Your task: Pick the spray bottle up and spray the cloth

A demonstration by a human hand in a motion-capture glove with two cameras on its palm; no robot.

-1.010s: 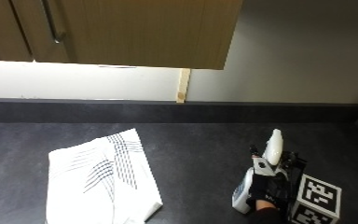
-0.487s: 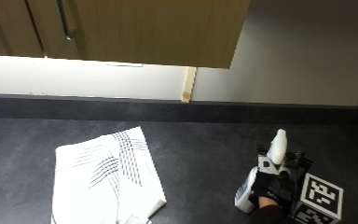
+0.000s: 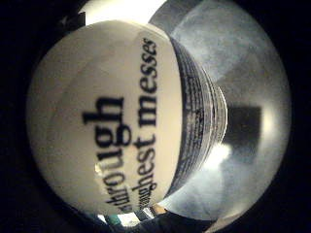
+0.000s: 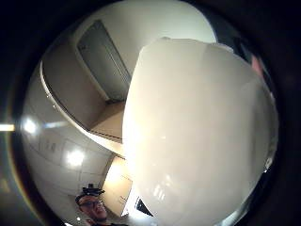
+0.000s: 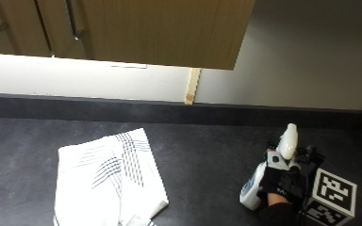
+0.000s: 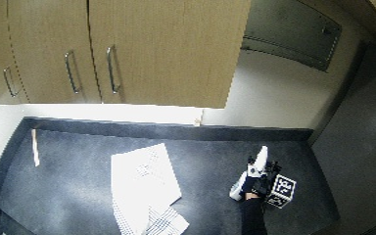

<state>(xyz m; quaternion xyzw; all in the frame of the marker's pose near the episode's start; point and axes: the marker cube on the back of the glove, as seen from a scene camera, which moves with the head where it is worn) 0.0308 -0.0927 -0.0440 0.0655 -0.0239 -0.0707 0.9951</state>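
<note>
from the outside view i find the gloved right hand (image 5: 280, 184) at the lower right of the frame, fingers curled round the body of the spray bottle (image 5: 264, 179). both palm views are largely filled by the bottle's white wall and its printed label, which agrees with a close grip. i cannot tell from these views whether the base rests on the dark countertop (image 5: 212, 150) or is just clear of it.

step in hand, by my judgement: the pick-up, grip taken, carry not yet begun. the cloth (image 5: 109, 176) lies flat at the lower left of the frame, well apart from the bottle, with bare counter between them.

the bottle's long axis runs from its base at the lower right edge up and slightly rightward, and its white spray head (image 5: 288, 141) sits at the upper end, tilted away from the cloth.

the next move calls for carrying the bottle leftward, turning the nozzle towards the cloth, and getting a finger onto the trigger.
</note>
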